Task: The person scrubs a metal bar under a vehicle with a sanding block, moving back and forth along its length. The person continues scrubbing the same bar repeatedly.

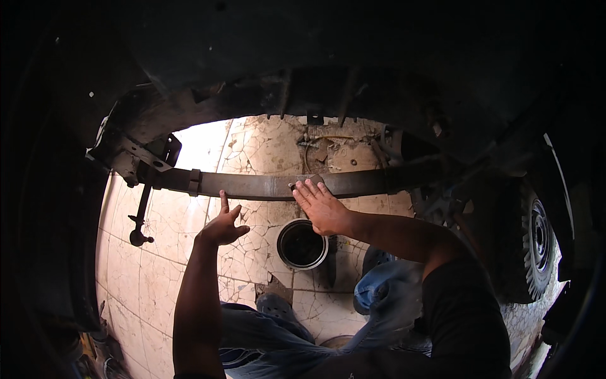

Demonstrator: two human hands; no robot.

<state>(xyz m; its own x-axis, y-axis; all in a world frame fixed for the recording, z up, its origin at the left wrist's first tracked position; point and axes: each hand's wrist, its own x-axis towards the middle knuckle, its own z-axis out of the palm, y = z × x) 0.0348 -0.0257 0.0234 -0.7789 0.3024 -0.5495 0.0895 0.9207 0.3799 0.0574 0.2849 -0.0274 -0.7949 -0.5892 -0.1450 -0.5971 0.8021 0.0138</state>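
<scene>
At mid-frame, my right hand (320,207) presses open fingers against the spring bar (265,185), my left hand (222,227) open beside to steady it.

Leaf spring (271,185): a long, dark, rust-stained stack of steel leaves running level beneath the vehicle underbody, bound by a clip toward its left end. A small grey abrasive pad (310,181) lies flat against its face, directly under the right grip's fingertips.

Right hand (323,207) pressing sandpaper (310,181) on leaf spring (265,186), left hand (222,226) raised
</scene>
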